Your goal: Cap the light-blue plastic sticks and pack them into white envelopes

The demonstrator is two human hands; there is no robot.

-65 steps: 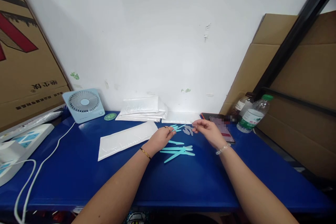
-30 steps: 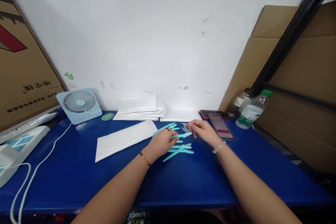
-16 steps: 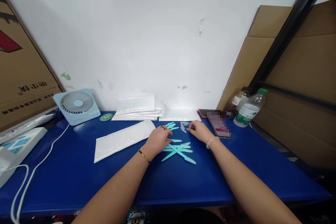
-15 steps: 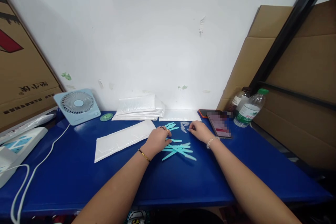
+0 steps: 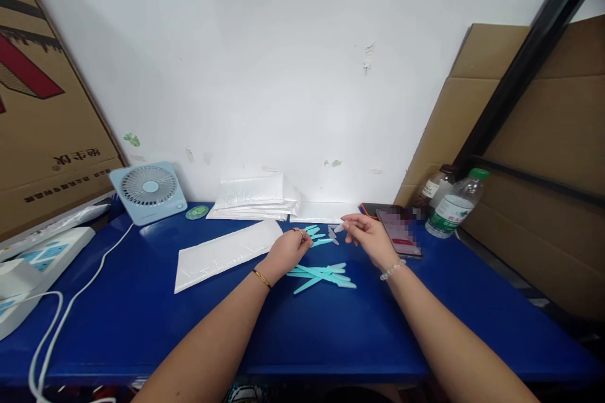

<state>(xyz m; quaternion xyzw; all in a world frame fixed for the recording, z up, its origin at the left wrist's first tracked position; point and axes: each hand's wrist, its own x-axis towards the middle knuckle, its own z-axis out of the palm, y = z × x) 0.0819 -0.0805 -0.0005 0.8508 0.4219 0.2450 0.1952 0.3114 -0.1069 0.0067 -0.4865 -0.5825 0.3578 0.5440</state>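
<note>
My left hand (image 5: 289,248) is closed on the handle end of a teal eyebrow razor (image 5: 323,242), whose tip points right. More teal razors (image 5: 312,230) lie just beyond it. A crossed pile of teal razors (image 5: 324,276) lies on the table nearer to me. My right hand (image 5: 371,238) pinches a small translucent blade cap (image 5: 339,227) between thumb and fingertips. Below and left of that cap lie several small greyish-purple caps (image 5: 332,234). A white padded envelope (image 5: 227,253) lies flat to the left of my left hand.
A stack of white envelopes (image 5: 250,196) lies against the wall. A blue fan (image 5: 150,192) and a round green disc (image 5: 197,212) are at left, with a power strip (image 5: 45,264) and white cable. At right are a phone (image 5: 401,236), bottles (image 5: 448,208) and cardboard (image 5: 472,82).
My left hand has lifted away from the near pile with one razor, moving slightly up. My right hand has raised a small cap from the loose ones. The view has tilted slightly.
</note>
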